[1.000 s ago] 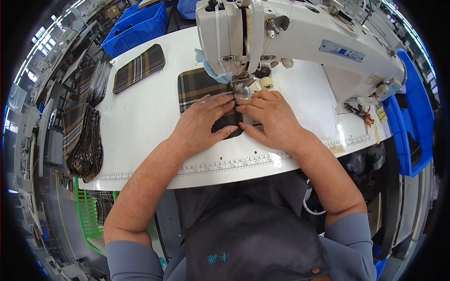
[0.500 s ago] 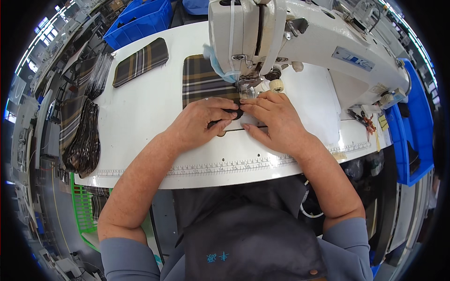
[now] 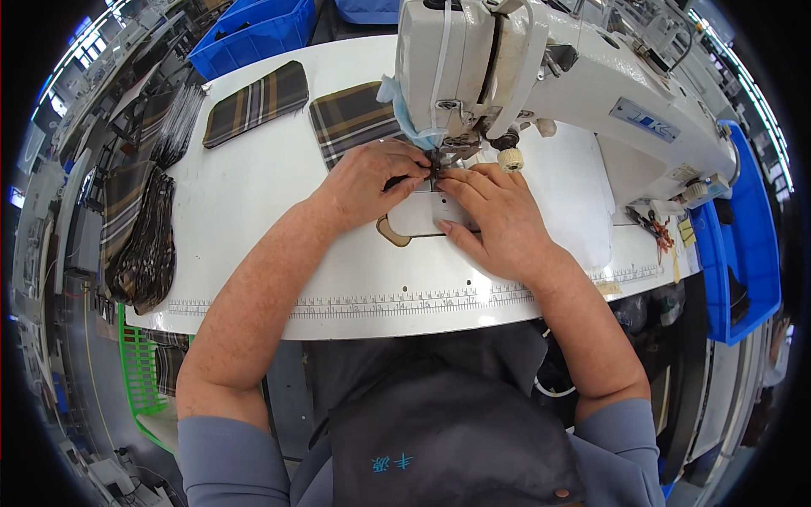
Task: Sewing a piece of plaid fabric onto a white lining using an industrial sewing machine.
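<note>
A dark plaid fabric piece (image 3: 351, 118) lies on the white sewing table, its near edge running under the needle area of the sewing machine (image 3: 443, 68). My left hand (image 3: 372, 179) is closed on that near edge, thumb and fingers pinching a dark bit of it just left of the presser foot (image 3: 436, 160). My right hand (image 3: 497, 211) rests with fingers stretched out and thumb apart, its fingertips beside the foot at the right. What lies beneath those fingertips is hidden.
Another plaid piece (image 3: 258, 103) lies at the far left of the table. Stacks of plaid pieces (image 3: 139, 241) hang at its left edge. Blue bins (image 3: 253, 38) stand behind and at the right (image 3: 718, 279). A ruler strip (image 3: 380, 306) runs along the front; small tools (image 3: 655, 226) lie right.
The plaid piece has turned and shifted away to the left. My left hand has moved slightly up and right, uncovering the metal plate before the foot. My right hand stays nearly in place.
</note>
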The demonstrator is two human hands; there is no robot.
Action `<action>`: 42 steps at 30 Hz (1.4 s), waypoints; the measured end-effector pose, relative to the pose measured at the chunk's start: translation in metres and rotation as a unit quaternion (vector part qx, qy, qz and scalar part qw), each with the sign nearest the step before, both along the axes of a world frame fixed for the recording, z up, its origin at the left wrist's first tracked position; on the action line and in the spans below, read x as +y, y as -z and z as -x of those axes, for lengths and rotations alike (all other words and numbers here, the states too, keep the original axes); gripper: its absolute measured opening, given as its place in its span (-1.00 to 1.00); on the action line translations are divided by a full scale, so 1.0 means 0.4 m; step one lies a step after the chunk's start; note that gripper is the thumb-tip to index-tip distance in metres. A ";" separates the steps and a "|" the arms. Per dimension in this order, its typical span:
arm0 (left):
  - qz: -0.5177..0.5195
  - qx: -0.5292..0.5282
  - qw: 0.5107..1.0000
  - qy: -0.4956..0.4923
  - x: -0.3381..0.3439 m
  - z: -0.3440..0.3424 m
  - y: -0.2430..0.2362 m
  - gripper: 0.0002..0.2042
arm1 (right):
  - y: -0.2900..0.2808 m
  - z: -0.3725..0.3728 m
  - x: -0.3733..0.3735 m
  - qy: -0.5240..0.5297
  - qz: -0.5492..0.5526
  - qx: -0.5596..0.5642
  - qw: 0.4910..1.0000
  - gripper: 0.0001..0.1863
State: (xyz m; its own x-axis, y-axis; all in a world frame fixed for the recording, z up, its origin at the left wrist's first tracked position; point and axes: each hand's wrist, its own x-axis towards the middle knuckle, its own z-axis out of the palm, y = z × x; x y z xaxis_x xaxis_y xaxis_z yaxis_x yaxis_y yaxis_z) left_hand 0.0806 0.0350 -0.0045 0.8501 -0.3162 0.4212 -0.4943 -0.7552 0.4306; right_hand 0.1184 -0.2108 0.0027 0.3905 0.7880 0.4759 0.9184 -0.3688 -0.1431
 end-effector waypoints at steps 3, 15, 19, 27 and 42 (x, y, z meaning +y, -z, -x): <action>0.002 -0.023 1.000 0.000 -0.007 0.004 0.006 -0.83 | -0.001 0.000 -0.002 0.002 0.001 0.010 1.000 -0.53; -0.020 -0.008 0.999 -0.036 -0.050 0.052 -0.007 -0.75 | 0.008 -0.009 -0.006 -0.008 -0.016 0.014 1.000 -0.55; -0.012 -0.005 0.999 -0.035 -0.050 0.058 0.004 -0.70 | 0.005 -0.006 -0.006 -0.012 -0.013 0.015 1.000 -0.56; 0.088 0.071 0.992 -0.047 -0.076 0.124 -0.012 -0.61 | 0.012 -0.008 -0.010 -0.027 -0.024 0.016 0.999 -0.58; 0.045 0.083 0.995 0.026 -0.054 0.095 -0.023 -0.76 | 0.014 -0.018 -0.006 -0.034 -0.040 0.023 0.998 -0.72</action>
State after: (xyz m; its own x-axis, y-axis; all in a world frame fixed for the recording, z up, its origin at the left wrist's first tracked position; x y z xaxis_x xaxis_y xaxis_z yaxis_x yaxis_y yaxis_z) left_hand 0.0425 0.0135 0.0046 0.8939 -0.3290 0.3044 -0.4478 -0.6856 0.5740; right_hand 0.1258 -0.2133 -0.0031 0.3600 0.7733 0.5219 0.9329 -0.2914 -0.2118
